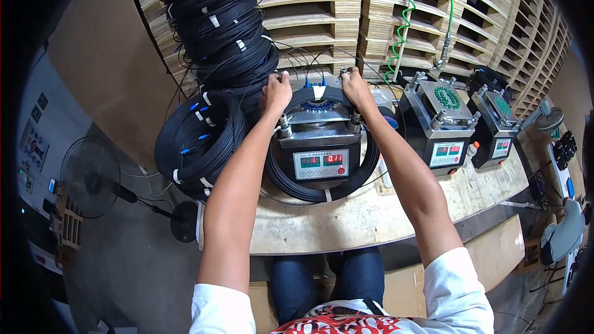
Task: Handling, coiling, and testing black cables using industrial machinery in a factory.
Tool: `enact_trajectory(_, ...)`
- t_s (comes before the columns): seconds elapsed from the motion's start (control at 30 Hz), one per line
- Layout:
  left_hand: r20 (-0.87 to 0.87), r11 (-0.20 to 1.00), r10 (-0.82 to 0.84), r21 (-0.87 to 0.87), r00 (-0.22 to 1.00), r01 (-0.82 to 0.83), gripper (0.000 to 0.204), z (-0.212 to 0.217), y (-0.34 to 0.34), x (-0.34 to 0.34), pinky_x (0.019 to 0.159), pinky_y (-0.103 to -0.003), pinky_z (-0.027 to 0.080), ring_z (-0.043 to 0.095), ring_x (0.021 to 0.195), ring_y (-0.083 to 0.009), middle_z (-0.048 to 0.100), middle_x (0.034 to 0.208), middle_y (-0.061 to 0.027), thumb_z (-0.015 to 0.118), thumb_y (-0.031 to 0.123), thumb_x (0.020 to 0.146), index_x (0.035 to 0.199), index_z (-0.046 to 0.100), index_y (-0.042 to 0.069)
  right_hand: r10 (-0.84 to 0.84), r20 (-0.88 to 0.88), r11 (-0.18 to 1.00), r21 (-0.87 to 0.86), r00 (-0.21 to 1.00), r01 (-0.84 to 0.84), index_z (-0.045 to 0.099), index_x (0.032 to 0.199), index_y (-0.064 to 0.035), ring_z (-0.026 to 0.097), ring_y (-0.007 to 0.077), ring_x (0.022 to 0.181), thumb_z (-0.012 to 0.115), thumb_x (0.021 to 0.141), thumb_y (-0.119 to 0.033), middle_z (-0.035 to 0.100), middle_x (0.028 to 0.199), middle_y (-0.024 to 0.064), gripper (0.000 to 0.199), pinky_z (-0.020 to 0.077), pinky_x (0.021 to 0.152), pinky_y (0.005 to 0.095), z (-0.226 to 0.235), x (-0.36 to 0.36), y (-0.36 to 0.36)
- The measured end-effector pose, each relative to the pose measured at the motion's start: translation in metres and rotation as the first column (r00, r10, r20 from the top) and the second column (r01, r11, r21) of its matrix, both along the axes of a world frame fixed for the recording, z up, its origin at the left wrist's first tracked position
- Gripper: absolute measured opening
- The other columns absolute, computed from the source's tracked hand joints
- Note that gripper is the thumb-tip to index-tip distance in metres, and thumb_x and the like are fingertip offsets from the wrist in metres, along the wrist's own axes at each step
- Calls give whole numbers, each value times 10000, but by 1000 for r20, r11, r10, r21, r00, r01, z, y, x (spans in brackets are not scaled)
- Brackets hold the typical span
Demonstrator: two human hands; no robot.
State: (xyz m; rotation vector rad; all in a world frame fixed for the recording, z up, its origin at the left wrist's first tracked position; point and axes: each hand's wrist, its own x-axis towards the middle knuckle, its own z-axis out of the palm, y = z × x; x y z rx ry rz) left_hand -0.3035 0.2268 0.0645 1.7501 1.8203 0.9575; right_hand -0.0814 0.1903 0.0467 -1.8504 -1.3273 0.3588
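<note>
— Fingers (279,80) of the left hand (276,91) curled down over the far rim of the black cable coil (318,193), right by the white tape band (318,91); pinching or just pressing, cannot tell from up here

— Same story on the right hand (357,86): fingers (350,76) bent over the coil's top edge, tips hidden behind the loop

— Coil lying flat around the middle machine (318,148), ringed right round its metal block and red-digit panel, resting on the plywood desk (365,216)

— Both hands at the back of the loop, just either side of the tape, close to the two steel posts

— Best kept even, probably: equal hold on both sides so the turns stay bundled and don't fan out

— Worth watching the blue connector ends near the tape too; easy to snag on the posts

— Off to the left, another bound coil (199,142) leaning at the desk edge, and a tall stack of coils (223,25) behind it, against the wooden pallets (346,6)

— On the right, two more machines (436,127) of the same kind, green coiled hose (405,18) hanging above

— Loose thin black strands trailing near the left hand; better kept clear of the grip
</note>
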Motion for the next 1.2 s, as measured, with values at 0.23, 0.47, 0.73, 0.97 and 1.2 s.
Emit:
enact_trajectory(0.23, 160, 995, -71, 86, 984, 58, 739, -9, 14, -2, 1046, -499, 409, 555, 1225, -430, 626, 1259, -251, 340, 676, 965, 1275, 580, 49, 69, -85, 986, 159, 994, -55, 439, 1408, -28, 550, 520, 1169, 439, 957, -415, 596, 1187, 379, 594, 436, 1012, 529, -6, 10, 2)
enact_trajectory(0.47, 149, 995, -95, -11, 984, 98, 875, -9, 20, -8, 1093, -484, 365, 501, 1292, -437, 557, 1341, -294, 293, 739, 945, 1299, 564, -14, -55, -17, 998, 22, 998, 56, 498, 1338, -29, 568, 527, 1136, 415, 953, -455, 618, 1162, 360, 580, 443, 996, 538, 5, -2, -8)
enact_trajectory(0.73, 147, 998, -61, 4, 987, 61, 869, -14, 21, -5, 1079, -458, 383, 523, 1274, -426, 588, 1297, -298, 315, 729, 951, 1268, 596, -30, 78, -84, 982, 179, 993, -62, 525, 1272, 22, 580, 512, 1118, 451, 958, -360, 625, 1122, 361, 499, 447, 988, 517, -5, 6, 0)
enact_trajectory(0.97, 166, 991, -123, 78, 978, 111, 784, -17, 15, -7, 1054, -435, 421, 546, 1254, -412, 586, 1300, -301, 541, 655, 902, 1280, 575, -31, 198, -60, 910, 382, 978, -161, 527, 1274, 7, 580, 515, 1104, 438, 960, -344, 615, 1103, 372, 479, 450, 970, 528, -11, 9, -6)
enact_trajectory(1.2, 163, 995, -70, 78, 984, 58, 782, -18, 21, -10, 1037, -440, 433, 567, 1226, -416, 600, 1274, -310, 535, 658, 899, 1252, 597, -37, 47, 54, 995, 89, 997, -52, 497, 1324, -19, 565, 521, 1131, 366, 980, -396, 614, 1138, 368, 527, 429, 1010, 534, 0, 1, -10)
